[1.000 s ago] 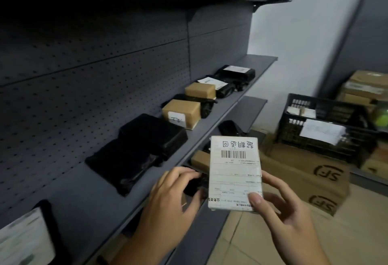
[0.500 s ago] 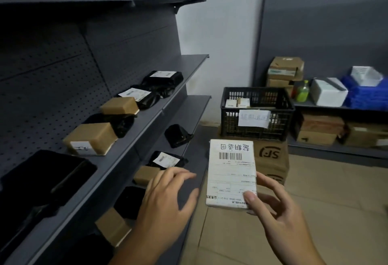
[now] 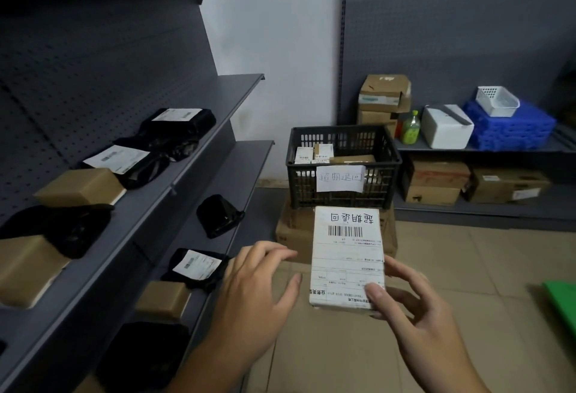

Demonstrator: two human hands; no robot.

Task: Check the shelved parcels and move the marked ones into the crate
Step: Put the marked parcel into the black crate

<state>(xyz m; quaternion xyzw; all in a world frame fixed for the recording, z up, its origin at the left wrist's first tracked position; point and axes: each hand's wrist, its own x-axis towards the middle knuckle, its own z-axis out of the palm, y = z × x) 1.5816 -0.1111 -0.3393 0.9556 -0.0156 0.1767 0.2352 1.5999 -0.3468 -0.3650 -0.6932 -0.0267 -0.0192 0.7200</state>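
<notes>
Head view: the white parcel (image 3: 347, 255) sits at lower centre of the frame, label up, with handwritten characters across its far end that appear to match those on the paper sign (image 3: 340, 178) taped to the crate (image 3: 389, 174). The right hand (image 3: 420, 324) pinches only the parcel's near end, thumb on the label and fingers curled beneath. The left hand (image 3: 258, 293) hovers just beside the parcel's left edge, fingers spread and relaxed, gripping nothing and apparently not touching it. The crate stands directly beyond the parcel at frame centre, on top of cardboard boxes (image 3: 293, 230), with a few small parcels (image 3: 313, 154) already inside.

The main risk, as I judge it, is the grip. Most of the parcel juts out past the pinch, so a quick reach could let it pivot down or slip out before it clears the rim. Tossing it could clip the crate's near wall and drop it on the floor. A firm shove might also shift the crate on its cardboard base. Bringing the left hand under the far end would guard against the first.
</notes>
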